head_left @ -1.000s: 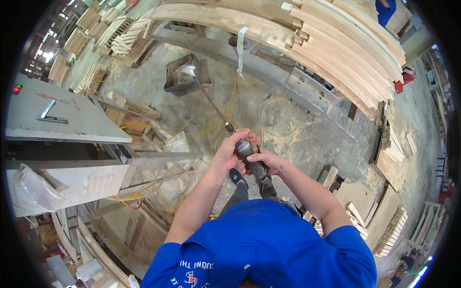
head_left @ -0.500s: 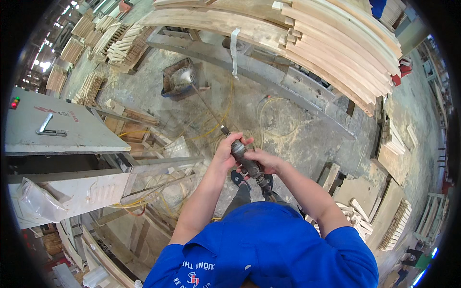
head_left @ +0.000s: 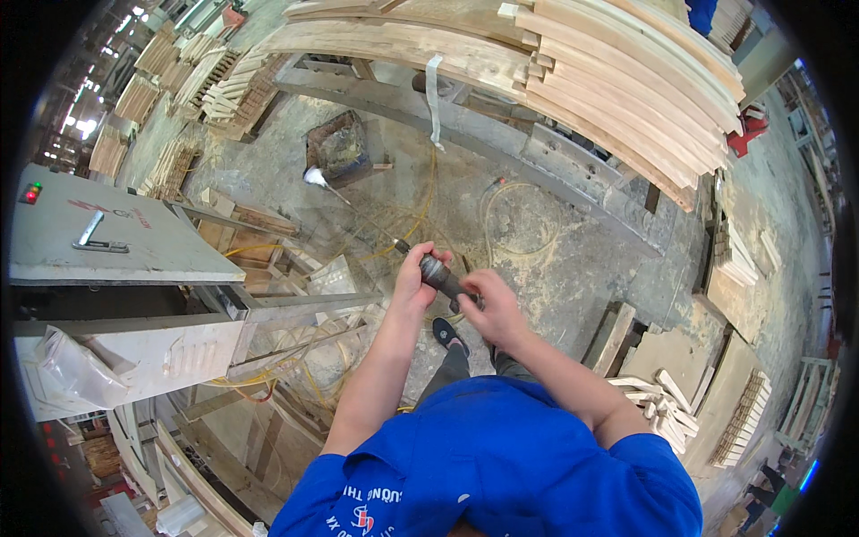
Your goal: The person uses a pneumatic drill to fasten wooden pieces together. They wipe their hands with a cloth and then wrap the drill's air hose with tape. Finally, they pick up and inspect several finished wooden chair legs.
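Note:
A dark, greasy drill (head_left: 440, 276) is held out in front of my body, pointing away to the far left. From its chuck runs a long thin rod (head_left: 369, 215) ending in a white, rounded tip (head_left: 314, 176). My left hand (head_left: 414, 285) is closed round the front of the drill's body, just behind the chuck. At the rear end, my right hand (head_left: 495, 309) has its fingers bent round the drill, hiding part of it. The white tip is beside the near left edge of a dark, square tub (head_left: 340, 148), whose inside looks crusted.
A grey metal cabinet (head_left: 125, 228) stands at my left. Across the far side, long curved wooden boards (head_left: 626, 94) lie stacked above a metal frame (head_left: 483, 125). Yellow hoses (head_left: 528, 253) loop over the floor. Wood pieces (head_left: 658, 403) are heaped at the near right.
The rod's white tip has moved from over the tub to its near left side. The drill has shifted slightly left, and my right hand now sits at its rear end.

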Action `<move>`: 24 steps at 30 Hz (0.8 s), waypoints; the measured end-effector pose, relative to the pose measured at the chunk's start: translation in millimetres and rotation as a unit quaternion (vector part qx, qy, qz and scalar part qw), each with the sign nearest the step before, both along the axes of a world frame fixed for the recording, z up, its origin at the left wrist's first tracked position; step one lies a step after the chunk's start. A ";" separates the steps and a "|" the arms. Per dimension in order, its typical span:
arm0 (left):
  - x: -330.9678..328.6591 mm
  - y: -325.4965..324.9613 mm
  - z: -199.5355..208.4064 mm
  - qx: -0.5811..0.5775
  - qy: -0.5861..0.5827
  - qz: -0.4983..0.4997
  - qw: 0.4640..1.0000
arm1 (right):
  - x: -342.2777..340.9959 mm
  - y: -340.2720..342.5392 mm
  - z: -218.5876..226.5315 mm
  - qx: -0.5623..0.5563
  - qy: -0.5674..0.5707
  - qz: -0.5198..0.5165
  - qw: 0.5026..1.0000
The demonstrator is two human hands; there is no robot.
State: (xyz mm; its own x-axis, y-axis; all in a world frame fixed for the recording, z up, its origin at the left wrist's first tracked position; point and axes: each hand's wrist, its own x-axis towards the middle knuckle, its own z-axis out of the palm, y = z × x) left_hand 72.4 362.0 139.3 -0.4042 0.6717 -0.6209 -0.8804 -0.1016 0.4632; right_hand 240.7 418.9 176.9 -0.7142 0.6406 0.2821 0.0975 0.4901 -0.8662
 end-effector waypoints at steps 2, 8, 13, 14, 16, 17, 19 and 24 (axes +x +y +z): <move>1.2 4.7 -3.5 -0.011 0.009 0.021 1.000 | -15.6 -0.2 9.9 0.092 -0.069 0.009 0.993; 12.4 19.2 5.4 -0.027 -0.010 -0.016 0.999 | -37.6 17.2 27.8 0.120 -0.254 0.030 0.959; 4.1 16.8 35.4 0.055 -0.025 0.007 0.998 | 8.1 66.8 -3.9 -0.188 -0.055 -0.102 0.975; 1.3 17.1 43.2 0.085 -0.042 -0.001 0.996 | 17.8 70.9 -9.8 -0.398 -0.080 -0.013 0.914; 3.2 18.9 53.1 0.161 -0.047 -0.002 0.986 | 24.7 72.5 -16.0 -0.737 -0.104 0.167 0.646; 6.2 18.9 57.8 0.194 -0.064 -0.014 0.979 | 24.5 62.3 -21.2 -0.737 -0.084 0.302 0.599; 11.4 15.9 64.0 0.248 -0.078 -0.043 0.965 | 13.7 38.4 -18.2 -0.802 0.013 0.379 0.461; 18.6 13.8 76.8 0.302 -0.063 -0.170 0.936 | -10.3 15.0 10.0 -0.827 0.088 0.394 0.391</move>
